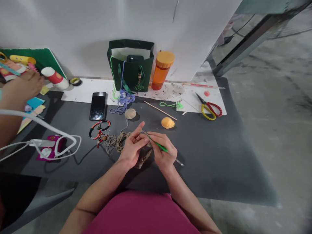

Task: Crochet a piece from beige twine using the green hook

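Between the fingers of my right hand (165, 150) is a tool with a green handle (159, 145), its thin metal tip pointing up and left. My left hand (133, 147) pinches grey-brown yarn close to that tip, with its index finger raised. Beneath and beside my hands lies a coiled brown cord piece (121, 142), partly hidden by my left hand. Loose grey-brown yarn (111, 143) spreads to its left, and a thread runs up to a small beige ball (130, 113). A yellow-orange lump (167, 123) sits just above my right hand.
Behind stand a dark green bag (131, 74) and an orange jar (161, 73). A black phone (97, 106), beaded bracelets (99, 129) and purple yarn (125, 98) lie left; scissors (211, 110) lie right. Another person's hand (30, 83) and a white cable (48, 125) are far left.
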Tool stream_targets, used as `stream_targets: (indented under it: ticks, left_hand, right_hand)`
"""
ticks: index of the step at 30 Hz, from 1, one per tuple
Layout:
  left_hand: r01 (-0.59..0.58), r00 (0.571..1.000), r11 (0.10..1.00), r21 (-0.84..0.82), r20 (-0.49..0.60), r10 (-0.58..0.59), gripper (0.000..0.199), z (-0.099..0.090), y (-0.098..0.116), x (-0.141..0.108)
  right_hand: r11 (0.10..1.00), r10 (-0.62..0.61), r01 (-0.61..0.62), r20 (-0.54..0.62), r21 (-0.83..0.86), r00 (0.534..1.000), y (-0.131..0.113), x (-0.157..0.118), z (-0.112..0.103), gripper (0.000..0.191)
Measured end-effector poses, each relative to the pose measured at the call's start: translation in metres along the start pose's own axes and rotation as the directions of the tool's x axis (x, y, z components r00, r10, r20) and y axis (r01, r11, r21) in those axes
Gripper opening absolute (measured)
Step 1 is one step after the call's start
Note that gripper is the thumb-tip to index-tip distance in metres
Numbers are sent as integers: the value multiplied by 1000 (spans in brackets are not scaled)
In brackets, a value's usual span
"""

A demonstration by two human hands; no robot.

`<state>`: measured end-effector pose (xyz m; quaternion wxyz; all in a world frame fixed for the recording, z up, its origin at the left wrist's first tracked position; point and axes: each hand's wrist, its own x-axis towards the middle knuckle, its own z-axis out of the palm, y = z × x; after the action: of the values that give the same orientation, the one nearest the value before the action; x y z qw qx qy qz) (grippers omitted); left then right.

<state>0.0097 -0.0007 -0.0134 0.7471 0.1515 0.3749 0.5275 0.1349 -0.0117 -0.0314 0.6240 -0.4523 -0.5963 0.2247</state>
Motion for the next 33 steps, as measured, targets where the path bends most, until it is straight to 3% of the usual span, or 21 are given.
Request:
stream_targets:
  ticks: [2, 7, 12, 15, 20, 26, 29, 33]
  left_hand:
    - [45, 999, 999, -22, 0, -45, 66, 0, 0, 0]
    - [137, 991, 990, -29, 5, -137, 67, -1, 4, -1]
    - [126, 992, 992, -15, 26, -125, 61, -3, 6, 1]
    - [146, 987, 989, 10, 58, -146, 57, -5, 6, 1]
    - [246, 960, 969, -19, 146, -240, 50, -5, 8, 2]
    - [277, 949, 960, -35, 164, -268, 42, 0, 11, 0]
    - [187, 976, 982, 21, 111, -188, 49, 2, 9, -2]
    - [-67, 996, 981, 183, -48, 76, 64, 4, 3, -5]
  right_hand:
    - [1000, -11, 11, -40, 1, 999, -1, -1, 2, 11]
    - [952, 304, -296, -137, 79, 943, -4, -3, 3, 9]
    - [955, 294, -294, -189, 29, 937, -5, 2, -2, 19]
    - [920, 386, -370, -135, 129, 913, 0, 3, -3, 24]
    - [763, 549, -519, 38, 386, 835, 7, 1, -2, 26]
    - [674, 610, -587, 110, 449, 785, 5, 4, 1, 30]
    - [685, 583, -563, 116, 461, 804, 3, 3, 4, 29]
    - [885, 400, -393, 25, 251, 916, 0, 0, 2, 14]
